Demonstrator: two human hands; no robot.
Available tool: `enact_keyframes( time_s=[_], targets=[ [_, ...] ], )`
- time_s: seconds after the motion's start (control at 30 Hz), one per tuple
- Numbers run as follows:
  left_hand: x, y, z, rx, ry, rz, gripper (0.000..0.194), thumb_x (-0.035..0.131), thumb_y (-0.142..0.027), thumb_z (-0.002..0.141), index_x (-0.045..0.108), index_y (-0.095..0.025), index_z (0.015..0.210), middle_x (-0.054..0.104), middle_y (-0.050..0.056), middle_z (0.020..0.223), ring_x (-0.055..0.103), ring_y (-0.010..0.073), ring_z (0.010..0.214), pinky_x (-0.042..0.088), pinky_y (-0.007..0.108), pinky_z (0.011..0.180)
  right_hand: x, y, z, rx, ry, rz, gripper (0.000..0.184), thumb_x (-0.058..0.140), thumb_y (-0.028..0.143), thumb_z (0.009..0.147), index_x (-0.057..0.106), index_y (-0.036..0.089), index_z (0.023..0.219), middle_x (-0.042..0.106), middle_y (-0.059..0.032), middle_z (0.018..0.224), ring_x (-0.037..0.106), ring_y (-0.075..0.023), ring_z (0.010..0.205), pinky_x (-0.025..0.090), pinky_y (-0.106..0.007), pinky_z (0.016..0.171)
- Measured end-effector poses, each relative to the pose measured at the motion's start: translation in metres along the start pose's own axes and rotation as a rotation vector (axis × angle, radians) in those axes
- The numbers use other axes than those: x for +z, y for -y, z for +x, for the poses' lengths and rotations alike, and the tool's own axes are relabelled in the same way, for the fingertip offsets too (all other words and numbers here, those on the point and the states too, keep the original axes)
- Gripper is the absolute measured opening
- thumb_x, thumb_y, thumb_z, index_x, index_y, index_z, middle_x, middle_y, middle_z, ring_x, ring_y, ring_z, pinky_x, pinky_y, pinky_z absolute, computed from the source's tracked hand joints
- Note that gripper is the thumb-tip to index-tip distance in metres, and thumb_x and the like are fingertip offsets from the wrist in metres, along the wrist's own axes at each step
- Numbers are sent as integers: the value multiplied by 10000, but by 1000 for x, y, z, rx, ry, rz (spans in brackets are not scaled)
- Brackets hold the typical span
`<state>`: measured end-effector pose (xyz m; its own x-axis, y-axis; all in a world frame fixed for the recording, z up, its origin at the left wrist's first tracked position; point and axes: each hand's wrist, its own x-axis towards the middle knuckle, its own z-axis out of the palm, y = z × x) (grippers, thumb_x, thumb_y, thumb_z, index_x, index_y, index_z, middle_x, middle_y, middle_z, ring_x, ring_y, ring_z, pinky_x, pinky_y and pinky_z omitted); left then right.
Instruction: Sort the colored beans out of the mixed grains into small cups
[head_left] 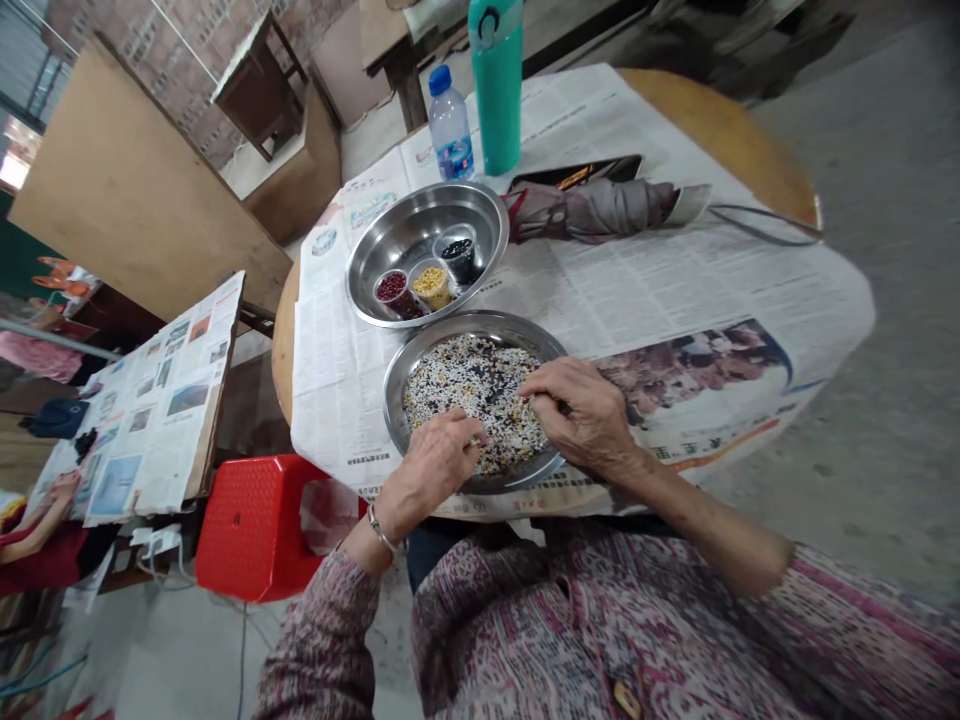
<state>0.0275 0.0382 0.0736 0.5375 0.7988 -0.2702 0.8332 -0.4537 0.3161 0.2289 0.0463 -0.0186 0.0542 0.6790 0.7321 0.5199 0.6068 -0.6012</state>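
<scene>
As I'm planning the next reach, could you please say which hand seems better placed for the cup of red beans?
Probably the left hand: the cup of red beans is leftmost in the far bowl, on that hand's side, while the right hand is at the right of the near bowl.

I see dim, soft light, a bright patch far left, glints on the far steel basin, blurred floor right.

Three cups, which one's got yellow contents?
The middle cup in the far steel bowl; the left cup shows dark red contents, the right cup black.
</scene>
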Motion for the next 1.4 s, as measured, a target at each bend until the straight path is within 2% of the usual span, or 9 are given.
enact_keyframes(
  time_s=[0.2,0.33,0.47,0.63,0.9,1.07,1.17,1.23,1.4],
  targets=[
    [2,-5,-7,-50,-82,128,59,675,-282,974,699,-230,988,680,42,1113,618,235,1076,550,380,973,0,-2,-2,-3,4,-7,252,565,46,791,666,274,825,741,17,784,694,-204,760,556,-388,766],
    [9,-4,17,-11,-170,130,466,772,-285,899,597,-230,1327,560,100,1395,539,306,1240,542,470,1037,-1,-1,-1,-19,3,-21,251,558,48,802,655,278,823,737,16,774,689,-207,746,560,-393,751],
    [17,1,42,56,-133,34,233,634,-127,942,654,-200,1163,621,77,1175,608,240,1118,545,433,1046,-2,1,1,2,14,-18,253,557,56,807,652,290,818,742,18,774,694,-210,746,569,-403,757],
    [15,14,56,63,-252,-26,227,540,-13,920,670,-185,991,656,56,1004,646,210,1013,556,395,998,-2,1,1,7,20,-20,246,561,57,803,650,286,811,744,20,771,696,-210,747,565,-403,752],
    [8,53,25,-154,-419,3,205,606,7,900,665,-189,902,680,30,948,659,181,970,541,344,995,0,-1,0,2,-3,4,240,565,56,798,661,275,813,735,20,763,688,-204,746,552,-391,755],
    [19,50,11,-168,-511,47,174,679,-188,960,665,-212,1132,644,75,1222,601,227,1179,502,407,1092,-1,-1,0,-20,9,5,249,560,52,808,661,279,829,737,21,779,690,-202,749,556,-388,764],
    [23,41,17,-200,-463,54,315,702,-240,958,630,-206,1263,603,102,1313,563,264,1240,500,443,1094,-1,-1,0,-43,0,6,259,561,43,812,660,281,833,734,17,782,687,-204,743,555,-388,759],
    [24,33,26,-169,-405,40,275,651,-188,980,642,-203,1254,606,98,1287,570,252,1221,499,437,1095,-1,0,0,-58,-8,1,260,565,36,813,659,277,836,730,14,778,683,-205,737,551,-383,751],
    [33,14,46,109,-301,21,267,503,-63,1001,672,-174,1176,628,88,1186,595,210,1127,503,393,1104,0,1,1,-85,-8,-21,249,558,29,831,649,259,859,722,2,777,677,-206,735,553,-376,754]
  ],
)
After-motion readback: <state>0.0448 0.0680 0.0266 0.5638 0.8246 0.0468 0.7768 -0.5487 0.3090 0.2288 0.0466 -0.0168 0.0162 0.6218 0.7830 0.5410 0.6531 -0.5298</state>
